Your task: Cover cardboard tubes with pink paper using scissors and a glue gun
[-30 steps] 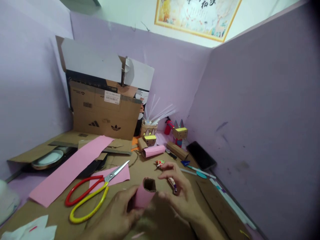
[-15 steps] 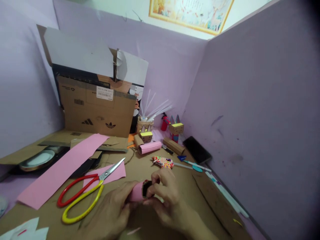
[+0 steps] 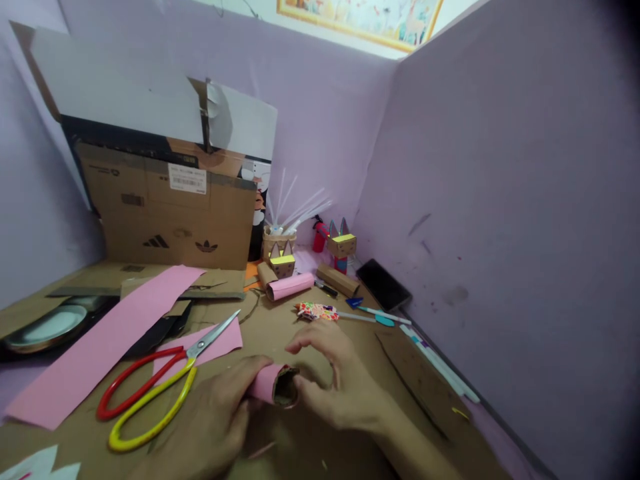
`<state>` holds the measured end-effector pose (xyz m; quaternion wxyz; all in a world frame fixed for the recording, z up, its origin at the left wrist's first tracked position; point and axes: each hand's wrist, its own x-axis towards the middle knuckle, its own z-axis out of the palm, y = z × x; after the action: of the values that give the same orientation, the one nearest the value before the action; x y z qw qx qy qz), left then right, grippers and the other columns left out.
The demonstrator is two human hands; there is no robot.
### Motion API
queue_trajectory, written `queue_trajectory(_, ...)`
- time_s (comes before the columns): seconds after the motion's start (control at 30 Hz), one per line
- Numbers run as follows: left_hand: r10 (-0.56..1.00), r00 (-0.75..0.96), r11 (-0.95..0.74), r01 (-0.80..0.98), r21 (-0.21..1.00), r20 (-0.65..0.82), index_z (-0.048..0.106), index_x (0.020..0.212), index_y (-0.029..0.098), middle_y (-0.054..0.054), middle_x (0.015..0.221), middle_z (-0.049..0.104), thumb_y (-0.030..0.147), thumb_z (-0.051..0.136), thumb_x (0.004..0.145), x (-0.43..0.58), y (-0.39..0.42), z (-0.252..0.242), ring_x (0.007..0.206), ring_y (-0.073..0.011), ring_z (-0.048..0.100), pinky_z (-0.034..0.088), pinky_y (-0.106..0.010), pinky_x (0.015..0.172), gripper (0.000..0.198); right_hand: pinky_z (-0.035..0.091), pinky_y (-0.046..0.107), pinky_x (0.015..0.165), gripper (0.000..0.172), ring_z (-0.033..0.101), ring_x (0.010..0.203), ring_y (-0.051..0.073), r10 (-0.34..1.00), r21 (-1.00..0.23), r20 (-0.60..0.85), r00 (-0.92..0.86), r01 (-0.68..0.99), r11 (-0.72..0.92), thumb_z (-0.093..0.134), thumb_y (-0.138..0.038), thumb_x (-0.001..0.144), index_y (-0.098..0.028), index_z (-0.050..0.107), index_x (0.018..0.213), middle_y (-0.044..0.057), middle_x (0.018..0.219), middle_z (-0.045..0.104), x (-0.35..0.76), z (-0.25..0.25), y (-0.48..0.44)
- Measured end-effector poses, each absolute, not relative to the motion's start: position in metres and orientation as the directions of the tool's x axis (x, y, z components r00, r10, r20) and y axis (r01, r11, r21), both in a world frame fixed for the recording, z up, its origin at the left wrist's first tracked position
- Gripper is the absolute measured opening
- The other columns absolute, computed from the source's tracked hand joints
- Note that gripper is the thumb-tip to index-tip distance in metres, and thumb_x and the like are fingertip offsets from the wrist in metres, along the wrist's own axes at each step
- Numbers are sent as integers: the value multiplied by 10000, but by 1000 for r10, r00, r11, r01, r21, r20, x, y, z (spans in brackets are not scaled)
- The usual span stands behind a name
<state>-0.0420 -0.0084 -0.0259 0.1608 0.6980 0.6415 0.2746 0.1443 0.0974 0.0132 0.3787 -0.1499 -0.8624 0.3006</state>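
A short cardboard tube wrapped in pink paper (image 3: 263, 385) lies in my left hand (image 3: 215, 417), whose fingers wrap round its near end. The tube's brown open end faces right. Beside that opening is my right hand (image 3: 340, 383), its thumb and forefinger spread apart, with the thumb at or near the rim; I cannot tell whether it touches. To the left rest scissors (image 3: 193, 353) with one red and one yellow handle, blades partly over a pink paper piece (image 3: 225, 340). A small pink scrap (image 3: 262, 451) is below the tube.
A long pink strip (image 3: 115, 340) lies at left. Behind stand a large cardboard box (image 3: 175, 213) and two cardboard cat heads (image 3: 283, 265). Another pink-wrapped tube (image 3: 291, 286), a bare cardboard tube (image 3: 337, 280), a colourful glue gun (image 3: 317, 311) and a phone (image 3: 384, 285) lie further back.
My right hand's fingers have come away from the tube's open end and spread apart. My left hand still holds the tube. The whole view has shifted slightly.
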Motion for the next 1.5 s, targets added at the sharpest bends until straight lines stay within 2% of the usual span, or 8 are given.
queue_trajectory(0.17, 976, 82, -176, 841, 512, 201, 522, 1111, 260, -29, 984, 660, 63, 402, 771, -36, -9, -18, 858, -193, 642, 492, -294, 773, 411, 397, 337, 723, 206, 547, 775, 204, 476, -595, 518, -711, 101, 797, 574, -147, 585, -184, 615, 784, 38, 786, 624, 139, 10, 92)
queue_trajectory(0.4, 977, 81, -170, 854, 492, 196, 585, 984, 260, -19, 854, 674, 89, 415, 772, -32, -12, -9, 775, -188, 642, 495, -263, 723, 321, 376, 314, 679, 123, 538, 624, 149, 384, -459, 693, -610, 37, 888, 515, -107, 566, -198, 557, 636, -5, 634, 609, 133, 10, 89)
queue_trajectory(0.57, 980, 72, -162, 832, 530, 186, 601, 915, 261, -13, 840, 680, 118, 440, 783, -33, -11, -10, 760, -183, 639, 494, -248, 687, 253, 402, 325, 691, 113, 537, 559, 136, 353, -442, 748, -562, -25, 897, 504, -111, 575, -211, 538, 616, -18, 585, 610, 130, 6, 90)
queue_trajectory(0.73, 990, 72, -127, 823, 554, 120, 575, 948, 257, -18, 848, 670, 111, 415, 803, -31, -10, -4, 792, -188, 637, 491, -273, 762, 261, 403, 346, 749, 127, 544, 599, 140, 375, -468, 716, -589, -6, 884, 506, -98, 579, -205, 534, 642, -15, 614, 596, 133, 8, 88)
queue_trajectory(0.9, 992, 105, -128, 803, 583, 73, 527, 1062, 272, -26, 950, 666, 103, 406, 815, -30, -9, -2, 855, -196, 631, 462, -324, 871, 322, 401, 350, 718, 327, 554, 752, 193, 395, -467, 677, -621, 52, 883, 493, -109, 551, -191, 574, 857, 35, 789, 628, 137, 14, 86)
queue_trajectory(1.03, 989, 101, -144, 788, 598, 105, 567, 1004, 264, -29, 907, 673, 104, 418, 796, -30, -10, -1, 841, -202, 631, 482, -290, 791, 301, 394, 361, 750, 180, 557, 643, 161, 306, -397, 701, -644, 4, 918, 496, -106, 579, -217, 579, 694, -5, 653, 639, 135, 14, 86)
queue_trajectory(1.27, 989, 95, -141, 800, 583, 109, 604, 952, 263, -14, 838, 682, 114, 420, 785, -28, -11, 2, 777, -188, 634, 481, -255, 706, 290, 330, 418, 954, 106, 582, 588, 133, 308, -410, 703, -640, -12, 912, 524, -129, 609, -219, 574, 634, -36, 586, 661, 134, 11, 86)
queue_trajectory(1.5, 980, 24, -131, 821, 556, 196, 584, 1033, 261, -30, 924, 681, 81, 430, 750, -31, -9, -3, 827, -195, 637, 482, -264, 718, 369, 406, 370, 778, 197, 577, 723, 188, 476, -538, 618, -625, 106, 836, 533, -154, 590, -189, 593, 774, 28, 748, 640, 139, 18, 86)
